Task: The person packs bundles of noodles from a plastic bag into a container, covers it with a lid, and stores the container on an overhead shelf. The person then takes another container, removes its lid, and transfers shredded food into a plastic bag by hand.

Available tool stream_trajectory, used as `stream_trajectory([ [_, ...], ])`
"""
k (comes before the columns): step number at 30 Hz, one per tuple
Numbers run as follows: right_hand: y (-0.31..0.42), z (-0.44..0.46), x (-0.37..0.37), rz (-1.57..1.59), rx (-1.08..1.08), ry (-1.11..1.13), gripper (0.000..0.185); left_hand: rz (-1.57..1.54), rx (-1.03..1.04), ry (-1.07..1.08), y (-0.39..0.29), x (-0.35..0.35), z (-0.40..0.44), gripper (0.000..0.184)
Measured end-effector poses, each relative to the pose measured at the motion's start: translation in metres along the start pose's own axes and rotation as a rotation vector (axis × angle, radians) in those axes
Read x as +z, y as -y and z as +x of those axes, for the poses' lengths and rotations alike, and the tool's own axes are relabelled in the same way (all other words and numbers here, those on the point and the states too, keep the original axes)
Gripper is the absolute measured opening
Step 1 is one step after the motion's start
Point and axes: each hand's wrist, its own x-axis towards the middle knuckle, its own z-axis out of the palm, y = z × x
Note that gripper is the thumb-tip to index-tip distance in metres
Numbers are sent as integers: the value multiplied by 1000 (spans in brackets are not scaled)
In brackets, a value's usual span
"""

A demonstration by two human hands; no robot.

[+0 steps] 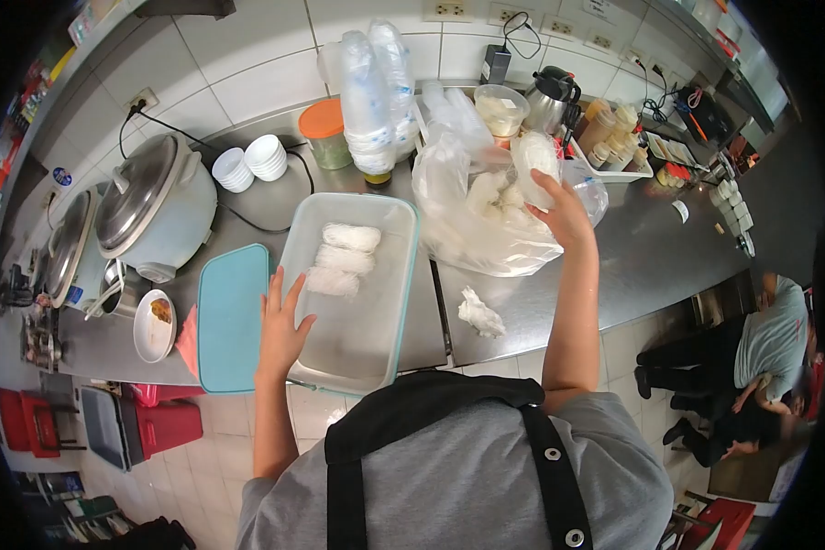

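Observation:
A clear plastic tub [353,353] with a pale blue rim stands in front of me; bundles of thin white noodles [350,238] lie inside it. My left hand [284,323] is at the tub's left edge, fingers spread and holding nothing. Beside it lies a flat teal lid [234,316]. To the right, my right hand [566,215] grips a bundle of white noodles [533,158] over an open clear plastic bag [454,215]. More pale bundles [490,197] show in the bag. A crumpled white piece [481,313] lies on the counter below it.
Left are a rice cooker [160,202], small white bowls [266,158] and a plate with food scraps [156,325]. Behind stand wrapped plastic cups [368,110], an orange-lidded jar [325,133], a steel jug [550,96] and a bottle tray [614,147]. Two people are far right.

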Motion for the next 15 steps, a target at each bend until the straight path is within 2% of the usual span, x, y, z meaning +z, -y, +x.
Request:
stream_trajectory([
  [3,11,-13,1,259,-31,184,56,17,-57,-76,5,2,-8,69],
  [4,22,-28,11,288,-59,153,53,-23,-53,-119,7,3,-10,67],
  [7,40,-52,27,237,-148,397,59,-118,-58,-256,12,3,-10,58],
  [8,42,-59,36,136,-214,446,69,-139,-64,-300,13,4,-10,54],
  [11,44,-86,74,-289,-163,749,79,-192,-121,-401,12,3,-14,43],
  [12,36,-87,96,-482,-205,899,82,-209,-147,-430,13,3,-16,40],
  [13,22,-87,121,-676,-250,1046,86,-241,-181,-456,14,3,-19,38],
  [15,-38,-87,162,-859,-225,1203,85,-306,-245,-506,18,5,-23,35],
])
